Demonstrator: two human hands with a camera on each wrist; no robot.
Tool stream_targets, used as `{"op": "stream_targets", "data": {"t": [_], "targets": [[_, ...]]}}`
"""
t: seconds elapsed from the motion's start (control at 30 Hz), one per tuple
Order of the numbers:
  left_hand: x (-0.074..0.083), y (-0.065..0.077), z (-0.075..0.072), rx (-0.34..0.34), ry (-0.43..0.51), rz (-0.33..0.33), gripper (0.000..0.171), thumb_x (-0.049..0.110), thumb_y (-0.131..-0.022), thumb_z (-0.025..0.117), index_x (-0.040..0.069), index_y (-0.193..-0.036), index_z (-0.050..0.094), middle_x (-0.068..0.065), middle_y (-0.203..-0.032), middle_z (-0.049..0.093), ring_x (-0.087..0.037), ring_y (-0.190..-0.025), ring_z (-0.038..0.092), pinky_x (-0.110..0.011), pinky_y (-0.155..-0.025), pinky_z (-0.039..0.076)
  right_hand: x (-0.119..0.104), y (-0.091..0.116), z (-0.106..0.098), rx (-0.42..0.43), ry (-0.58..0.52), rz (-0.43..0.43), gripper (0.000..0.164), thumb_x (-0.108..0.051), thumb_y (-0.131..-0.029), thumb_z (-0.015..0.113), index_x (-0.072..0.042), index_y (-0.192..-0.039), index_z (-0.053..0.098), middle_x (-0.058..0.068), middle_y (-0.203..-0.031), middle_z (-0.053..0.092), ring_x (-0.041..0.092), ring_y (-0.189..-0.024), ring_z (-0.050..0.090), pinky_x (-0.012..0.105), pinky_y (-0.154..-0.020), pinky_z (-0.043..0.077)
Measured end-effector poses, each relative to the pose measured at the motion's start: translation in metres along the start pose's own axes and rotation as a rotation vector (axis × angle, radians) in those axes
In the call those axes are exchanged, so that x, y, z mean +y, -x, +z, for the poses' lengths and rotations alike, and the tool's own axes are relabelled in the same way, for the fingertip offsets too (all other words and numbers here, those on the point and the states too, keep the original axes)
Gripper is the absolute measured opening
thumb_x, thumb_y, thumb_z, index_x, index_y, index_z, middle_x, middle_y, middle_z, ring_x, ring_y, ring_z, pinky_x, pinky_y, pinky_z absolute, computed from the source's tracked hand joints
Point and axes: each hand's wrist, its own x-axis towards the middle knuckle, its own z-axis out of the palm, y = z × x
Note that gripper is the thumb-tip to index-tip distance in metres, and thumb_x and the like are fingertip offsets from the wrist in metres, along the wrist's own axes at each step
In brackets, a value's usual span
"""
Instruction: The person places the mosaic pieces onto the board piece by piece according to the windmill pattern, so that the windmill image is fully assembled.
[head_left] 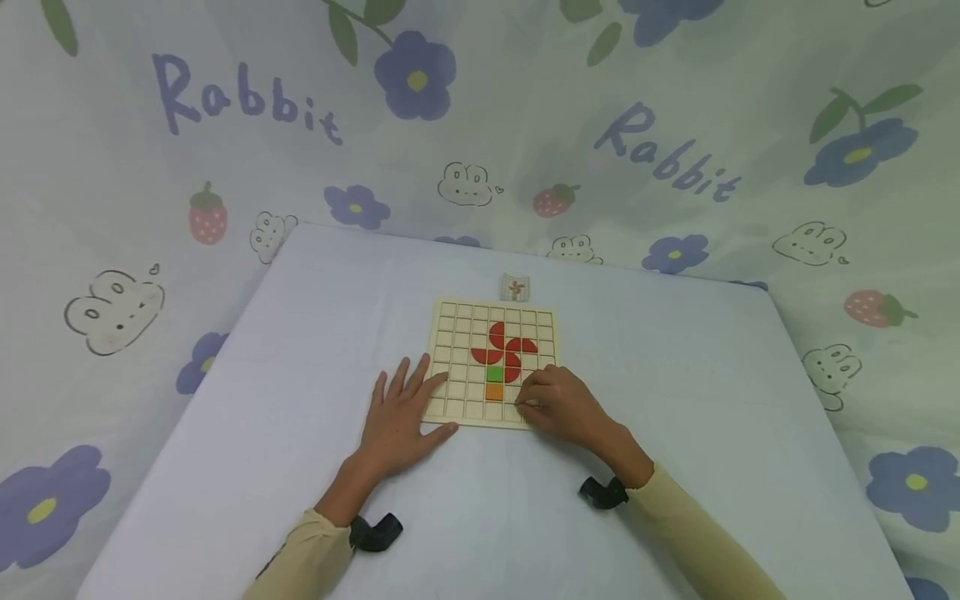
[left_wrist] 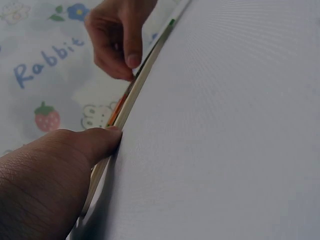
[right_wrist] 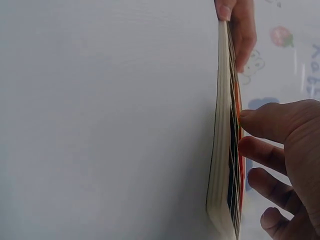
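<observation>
A square wooden grid board (head_left: 457, 408) lies on the white table. Several red curved shapes (head_left: 497, 333) form a pinwheel on it, with a green square tile (head_left: 495, 374) and an orange square tile (head_left: 494, 392) just below. My left hand (head_left: 401, 421) rests at the board's left side with fingers spread; its thumb (left_wrist: 107, 142) touches the near edge. Bent over the lower right corner is my right hand (head_left: 562, 404), thumb (right_wrist: 265, 122) and forefinger tips at the board surface, slightly apart. I cannot tell whether a tile is between them. This hand hides that corner.
Beyond the board's far edge lies a small card (head_left: 515, 288) with a red pinwheel picture. A patterned cloth (head_left: 480, 125) with flowers and rabbits hangs behind the table (head_left: 675, 350). Each wrist carries a black camera mount (head_left: 377, 533).
</observation>
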Motion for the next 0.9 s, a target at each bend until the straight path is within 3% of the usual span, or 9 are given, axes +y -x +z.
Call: {"op": "stream_targets", "data": {"t": [0.37,0.67,0.9], "targets": [[0.001,-0.002,-0.002,0.01,0.017,0.008,0.078,0.061,-0.086,0.062,0.023,-0.15,0.042,-0.007,-0.162,0.018,-0.034,-0.148,0.007,-0.058,-0.114,0.003,0.012,0.031,-0.026,-0.026,0.049,0.21,0.013,-0.016,-0.075,0.085,-0.017,-0.087,0.078,-0.007,-0.088,0.062,0.012,-0.08,0.05,0.03,-0.069,0.043],[-0.001,0.0,0.001,0.005,0.005,0.018,0.079,0.063,-0.086,0.06,0.021,-0.15,0.042,-0.008,-0.162,0.02,-0.034,-0.148,0.007,-0.059,-0.114,0.004,0.021,0.054,-0.049,-0.246,0.074,0.459,0.023,-0.017,-0.075,0.086,-0.017,-0.097,0.076,-0.003,-0.102,0.064,0.021,-0.095,0.057,0.041,-0.082,0.048],[-0.002,-0.001,0.003,0.013,0.013,0.017,0.079,0.063,-0.086,0.061,0.022,-0.15,0.041,-0.008,-0.162,0.019,-0.034,-0.148,0.006,-0.058,-0.114,0.002,0.026,0.057,-0.047,-0.206,0.044,0.436,0.018,-0.007,-0.077,0.082,-0.012,-0.092,0.074,-0.003,-0.097,0.068,0.017,-0.089,0.063,0.038,-0.08,0.052]]}}
